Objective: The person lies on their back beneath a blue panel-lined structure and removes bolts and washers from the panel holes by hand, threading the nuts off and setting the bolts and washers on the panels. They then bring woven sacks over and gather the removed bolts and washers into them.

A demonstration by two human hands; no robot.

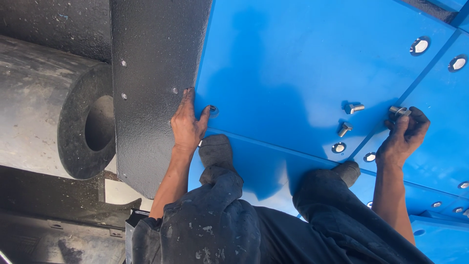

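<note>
I crouch on a big blue panel (pixel 293 58). My left hand (pixel 187 123) lies flat where the blue panel meets a black textured plate (pixel 151 58), fingers spread, thumb beside a small bolt hole (pixel 213 109). Far to the right, my right hand (pixel 405 136) is closed around a silver bolt with a washer (pixel 398 111) at a seam of the blue panels. Two loose silver bolts (pixel 353 108) (pixel 344 129) lie on the blue surface left of that hand. My dark shoes (pixel 215 151) (pixel 348 171) stand on the panel between my hands.
A thick black rubber cylinder (pixel 53 112) with a hollow core lies at the left, beside the black plate. Recessed bolt heads (pixel 419 46) (pixel 458 63) (pixel 338 147) dot the blue panels. Dark metal framing (pixel 53 234) fills the lower left.
</note>
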